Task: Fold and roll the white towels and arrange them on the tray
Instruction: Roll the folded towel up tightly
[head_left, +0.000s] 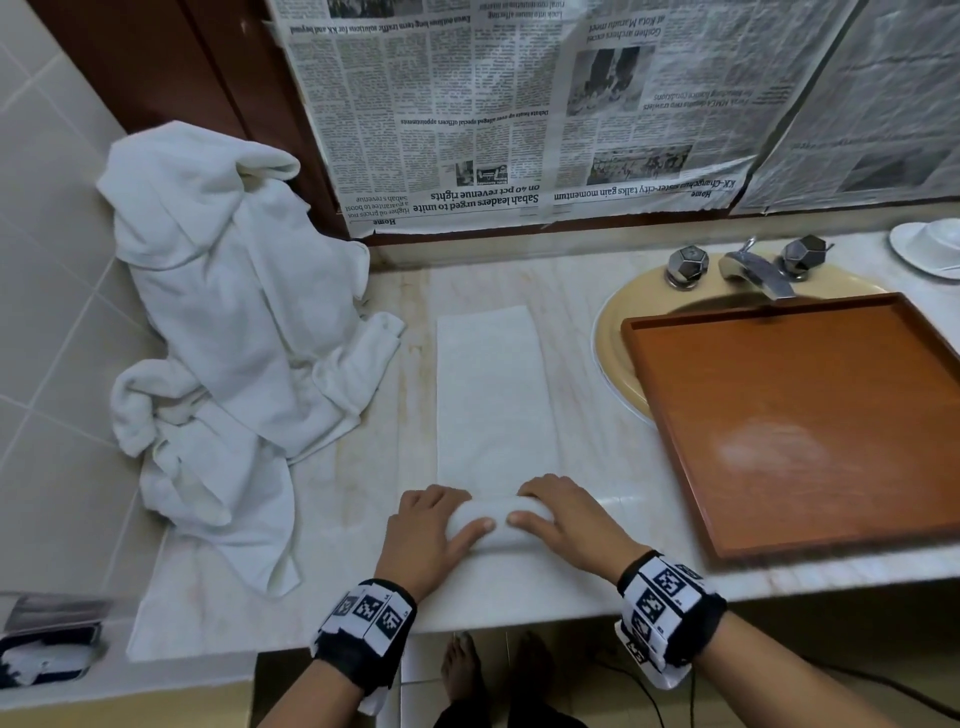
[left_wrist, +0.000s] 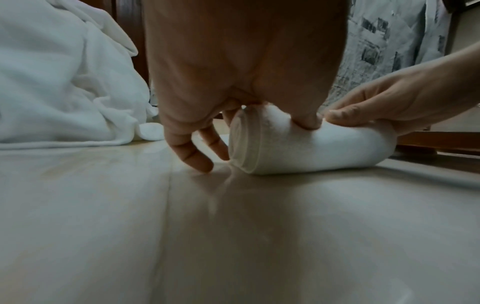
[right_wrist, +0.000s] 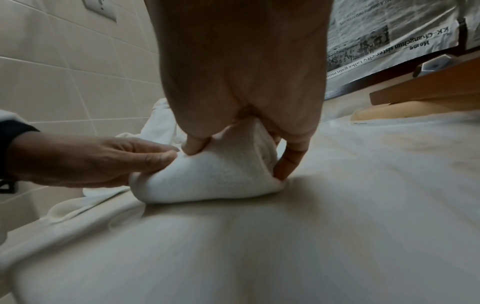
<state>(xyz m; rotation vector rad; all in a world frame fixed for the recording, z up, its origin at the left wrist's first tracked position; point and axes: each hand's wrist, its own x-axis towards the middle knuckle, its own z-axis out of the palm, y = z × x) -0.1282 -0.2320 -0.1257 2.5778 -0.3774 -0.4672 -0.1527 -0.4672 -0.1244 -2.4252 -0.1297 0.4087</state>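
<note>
- Gripping the rolled near end of a folded white towel, both hands sit side by side on the marble counter close to its front edge.
- Left hand: fingers curled over the far side of the roll, thumb pressed on its near face. In the left wrist view the spiral end of the roll faces the camera and the lower fingers touch the counter beside it.
- Right hand: same hold on the roll's right half, thumb lying along the top toward the left thumb; the two thumb tips are almost touching. In the right wrist view one fingertip touches the counter at the roll's end.
- Unrolled part of the towel lies flat as a long narrow strip running away from the hands toward the back wall.
- Heap of loose white towels is piled left of the strip, against the tiled wall, and spills to the counter's front edge.
- Brown wooden tray sits to the right, resting partly over the beige sink; no towel lies on it.
- Chrome tap with two faceted knobs stands behind the sink.
- Newspaper sheets cover the wall above the counter, print upside down.
- White dish at far right edge.
</note>
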